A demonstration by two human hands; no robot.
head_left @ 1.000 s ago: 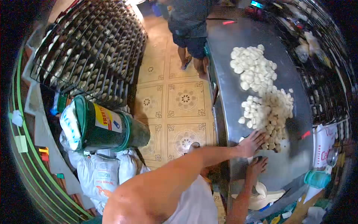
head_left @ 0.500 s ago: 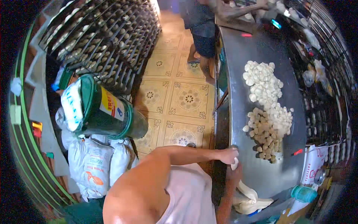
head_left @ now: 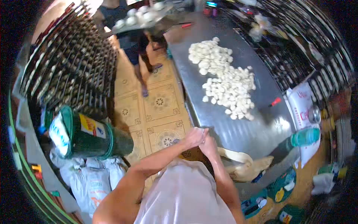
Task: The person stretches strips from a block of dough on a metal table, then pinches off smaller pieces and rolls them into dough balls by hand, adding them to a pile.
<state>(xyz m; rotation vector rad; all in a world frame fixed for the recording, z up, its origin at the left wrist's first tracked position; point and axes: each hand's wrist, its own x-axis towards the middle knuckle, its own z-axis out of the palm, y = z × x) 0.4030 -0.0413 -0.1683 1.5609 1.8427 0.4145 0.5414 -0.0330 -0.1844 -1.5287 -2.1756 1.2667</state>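
Observation:
Both my hands meet at the near left edge of the metal table (head_left: 238, 136). My left hand (head_left: 194, 137) is closed against my right hand (head_left: 209, 146), which is closed too; what they hold between them is too small to make out. A long strip of dough (head_left: 235, 155) runs from beside my right hand to a larger dough lump (head_left: 253, 170) at the table's near end. Many small pale dough pieces (head_left: 231, 84) lie heaped farther up the table.
A person (head_left: 130, 44) stands in the aisle holding a tray (head_left: 143, 20) of white dough rounds. Racks (head_left: 74, 63) line the left. A green bin (head_left: 89, 134) and white sacks (head_left: 93, 179) stand nearby. A red-handled tool (head_left: 275, 101) lies on the table.
The view has swung right, so the table appears farther left. The other person now faces the aisle with a loaded tray. My hands remain together near the table edge.

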